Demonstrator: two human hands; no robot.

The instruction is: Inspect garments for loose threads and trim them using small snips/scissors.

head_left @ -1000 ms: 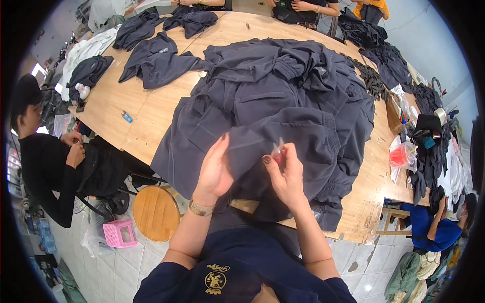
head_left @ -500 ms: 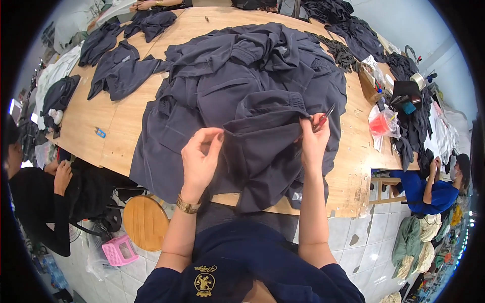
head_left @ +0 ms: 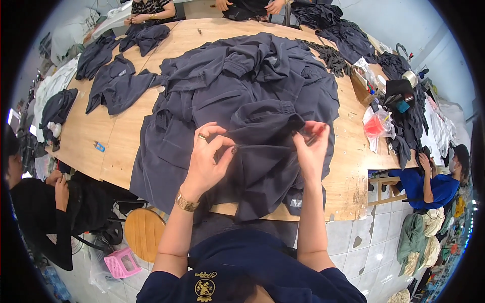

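Note:
A dark grey garment with a gathered elastic edge lies in front of me at the table's near side. My left hand is closed, thumb and index finger pinching the garment's seam, the other fingers curled loosely. Opposite it, my right hand is closed around small red-handled thread snips, mostly hidden by my fingers. The right fingertips are at the garment's right side; whether they also grip the cloth is hard to make out. Beneath and beyond lies a large heap of similar dark garments.
Blue-handled snips lie on the wooden table at left. More dark garments are farther left. At right sit a plastic bag with something red and a black box. People sit or stand around; a round stool is at lower left.
My left hand has moved right and now pinches the seam. In my right hand the snips have turned, their blades no longer pointing up and away. The view has shifted slightly.

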